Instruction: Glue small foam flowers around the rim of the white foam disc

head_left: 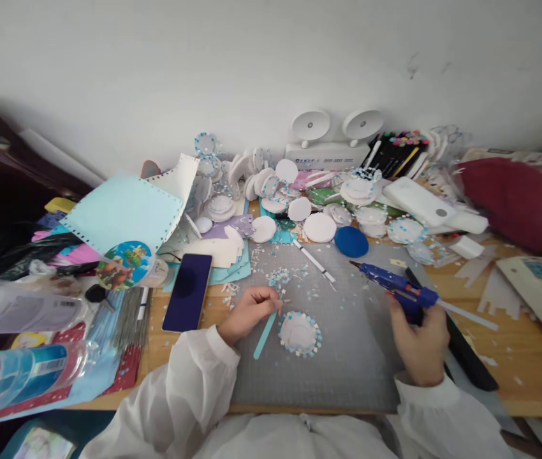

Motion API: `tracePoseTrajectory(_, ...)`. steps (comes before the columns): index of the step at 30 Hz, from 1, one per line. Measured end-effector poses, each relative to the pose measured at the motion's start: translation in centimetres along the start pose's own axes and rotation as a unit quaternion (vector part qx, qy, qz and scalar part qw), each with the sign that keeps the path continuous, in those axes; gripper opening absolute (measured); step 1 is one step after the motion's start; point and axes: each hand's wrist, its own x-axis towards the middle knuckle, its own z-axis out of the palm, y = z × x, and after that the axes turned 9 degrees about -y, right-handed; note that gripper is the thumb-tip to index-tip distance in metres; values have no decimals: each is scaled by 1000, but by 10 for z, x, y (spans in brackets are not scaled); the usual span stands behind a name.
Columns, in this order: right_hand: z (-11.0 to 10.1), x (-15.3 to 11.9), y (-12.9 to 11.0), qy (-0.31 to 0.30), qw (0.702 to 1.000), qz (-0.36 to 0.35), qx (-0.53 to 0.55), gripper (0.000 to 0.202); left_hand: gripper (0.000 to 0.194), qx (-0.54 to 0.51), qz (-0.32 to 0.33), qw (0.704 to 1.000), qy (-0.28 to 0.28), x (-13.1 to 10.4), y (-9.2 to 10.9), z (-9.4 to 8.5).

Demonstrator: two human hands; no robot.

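My left hand (252, 312) is closed in a pinch on a thin teal strip (266, 334), whose lower end slants down toward the front of the grey mat (347, 376). Just right of it lies a round white disc (298, 333) edged with small blue and white pieces. My right hand (419, 341) wraps round a blue glue gun (398, 285) with a pale glue stick out of its rear; its nozzle points left over the mat. Small blue and white bits (279, 276) are scattered beyond my left hand.
A white pen (314, 261) and a blue disc (351, 241) lie at the mat's back. Behind are piled white discs (319, 227). A phone (187, 293) and a plastic bottle (27, 373) are on the left, a black bar (472, 360) on the right.
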Motion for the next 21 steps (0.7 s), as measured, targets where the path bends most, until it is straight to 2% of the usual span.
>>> tracePoseTrajectory(2,-8,-3,13,-6,999,-1,-42,51,35,-6,-3,1000,5,0,0,0)
tracePoseTrajectory(9,-17,-11,38,-16,990,-108,-90,46,30,-27,2,998,58,0,2,5)
tracePoseTrajectory(12,-27,-11,36,-27,988,-116,-101,50,29,-46,14,994,97,-4,2,11)
tracePoseTrajectory(15,-45,-17,31,-51,984,-124,-114,55,28,-71,23,988,138,-13,4,17)
tracePoseTrajectory(19,-73,-37,26,-125,980,-114,-109,53,27,-101,34,975,193,-36,10,24)
tracePoseTrajectory(21,-84,-49,26,-137,981,-97,-100,50,28,-113,41,969,216,-47,11,26)
